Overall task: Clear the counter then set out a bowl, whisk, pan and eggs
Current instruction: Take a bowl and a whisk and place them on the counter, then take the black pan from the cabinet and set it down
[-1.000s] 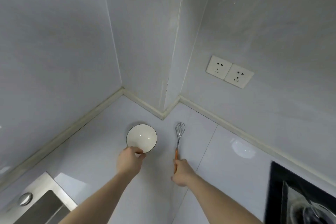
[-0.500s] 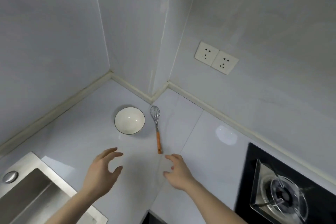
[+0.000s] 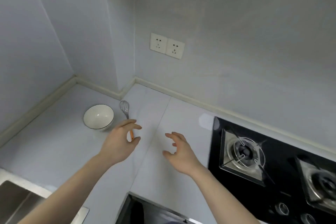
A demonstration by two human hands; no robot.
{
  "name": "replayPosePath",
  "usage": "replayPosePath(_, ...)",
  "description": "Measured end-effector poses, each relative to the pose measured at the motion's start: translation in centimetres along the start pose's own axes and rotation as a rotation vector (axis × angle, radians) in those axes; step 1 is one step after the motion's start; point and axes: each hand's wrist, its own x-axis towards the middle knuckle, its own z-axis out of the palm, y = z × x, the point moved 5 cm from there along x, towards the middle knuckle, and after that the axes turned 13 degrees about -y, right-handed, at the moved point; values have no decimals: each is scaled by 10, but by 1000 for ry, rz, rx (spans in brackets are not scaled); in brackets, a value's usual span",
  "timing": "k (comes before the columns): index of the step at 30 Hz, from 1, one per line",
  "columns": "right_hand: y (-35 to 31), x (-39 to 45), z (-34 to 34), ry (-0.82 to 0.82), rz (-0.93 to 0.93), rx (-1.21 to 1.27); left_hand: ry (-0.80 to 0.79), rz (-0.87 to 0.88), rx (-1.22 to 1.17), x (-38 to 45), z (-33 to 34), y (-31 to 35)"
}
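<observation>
A white bowl with a dark rim [image 3: 98, 117] sits upright on the pale counter [image 3: 54, 143] near the back corner. Just right of it lies a wire whisk [image 3: 125, 108] with an orange handle, its head toward the wall. My left hand [image 3: 121, 141] hovers over the handle's near end, fingers apart, holding nothing and hiding part of the handle. My right hand [image 3: 179, 149] floats over the counter to the right, fingers spread and curled, also holding nothing. No pan or eggs are in view.
A black gas hob [image 3: 272, 167] with two burners fills the right side. A steel sink [image 3: 20, 200] is at the lower left. A double wall socket [image 3: 167, 45] sits above the counter. A dark gap lies below the counter's front edge.
Both hands let go of the bowl and whisk and drew back. My view has swung right, bringing more of the hob in. The bowl and whisk stay put.
</observation>
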Motion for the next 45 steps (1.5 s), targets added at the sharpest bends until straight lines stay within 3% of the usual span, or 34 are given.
replayPosePath(13, 113, -279, -102, 444, 75, 167, -342, 486, 190, -39, 141, 249)
replayPosePath(23, 202, -486, -116, 704, 203, 255, -508, 808, 230, -136, 270, 407)
replayPosePath(36, 298, -688, -137, 1079, 381, 268, -685, 1153, 332, -206, 408, 599)
replayPosePath(45, 352, -796, -202, 1237, 478, 197, -725, 1393, 310, -228, 510, 736)
